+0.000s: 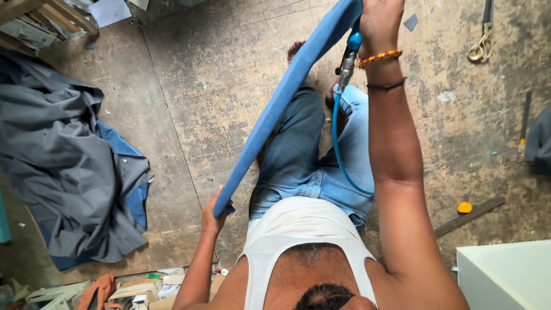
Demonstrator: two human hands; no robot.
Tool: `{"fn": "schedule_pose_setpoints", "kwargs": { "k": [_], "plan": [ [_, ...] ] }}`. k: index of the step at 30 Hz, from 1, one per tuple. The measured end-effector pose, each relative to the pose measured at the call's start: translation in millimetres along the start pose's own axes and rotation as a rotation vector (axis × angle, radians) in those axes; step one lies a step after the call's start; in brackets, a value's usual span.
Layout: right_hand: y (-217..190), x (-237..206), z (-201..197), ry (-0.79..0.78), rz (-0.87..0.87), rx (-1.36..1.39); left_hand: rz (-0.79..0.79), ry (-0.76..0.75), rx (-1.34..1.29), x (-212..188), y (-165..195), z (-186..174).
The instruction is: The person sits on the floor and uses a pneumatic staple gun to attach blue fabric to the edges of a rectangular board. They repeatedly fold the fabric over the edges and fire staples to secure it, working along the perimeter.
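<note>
The long blue cloth-covered panel [287,97] slants from your left hand [212,215], closed on its lower end beside your knee, up to your right hand [379,23], gripping a blue air tool [349,60] against its top. Grey cloth [63,166] lies left; cardboard packets [143,290] below; a white box [505,275] bottom right.

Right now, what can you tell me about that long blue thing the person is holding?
The long blue panel is a narrow strip wrapped in smooth blue fabric, seen edge-on. It slants from the lower left up to the top edge. The left hand grips its lower end; the right hand is at its upper end, holding an air tool with a blue hose against it.
</note>
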State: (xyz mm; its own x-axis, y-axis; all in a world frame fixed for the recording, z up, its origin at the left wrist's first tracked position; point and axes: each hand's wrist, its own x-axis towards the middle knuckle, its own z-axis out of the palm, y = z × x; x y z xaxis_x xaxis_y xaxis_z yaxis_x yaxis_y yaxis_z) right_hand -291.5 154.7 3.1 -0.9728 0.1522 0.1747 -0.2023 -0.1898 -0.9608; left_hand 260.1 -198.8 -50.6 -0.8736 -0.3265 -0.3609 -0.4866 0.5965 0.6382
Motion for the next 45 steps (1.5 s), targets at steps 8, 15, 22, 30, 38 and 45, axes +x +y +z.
{"fn": "schedule_pose_setpoints", "kwargs": {
  "k": [8,15,22,30,38,45],
  "plan": [
    [28.4,-10.0,-4.0,0.155,0.045,-0.019,-0.114,-0.588,0.428,152.3,6.5,-17.1],
    [36.8,-19.6,-16.6,0.306,0.046,0.045,0.282,-0.605,-0.262,397.8,192.3,116.6],
    [31.3,-11.6,1.0,0.358,0.093,-0.042,0.213,-0.726,-0.168,416.0,336.8,153.1],
    [39.2,-30.1,4.8,0.420,0.113,-0.067,0.440,-0.661,-0.259,383.2,380.3,151.6],
    [33.9,-30.1,28.1,0.395,0.094,-0.046,0.681,-0.518,-0.371,356.7,393.3,122.6],
    [34.1,-35.3,25.4,0.195,0.079,0.412,0.981,-0.399,-0.351,348.7,408.3,101.5]
  ]
}}
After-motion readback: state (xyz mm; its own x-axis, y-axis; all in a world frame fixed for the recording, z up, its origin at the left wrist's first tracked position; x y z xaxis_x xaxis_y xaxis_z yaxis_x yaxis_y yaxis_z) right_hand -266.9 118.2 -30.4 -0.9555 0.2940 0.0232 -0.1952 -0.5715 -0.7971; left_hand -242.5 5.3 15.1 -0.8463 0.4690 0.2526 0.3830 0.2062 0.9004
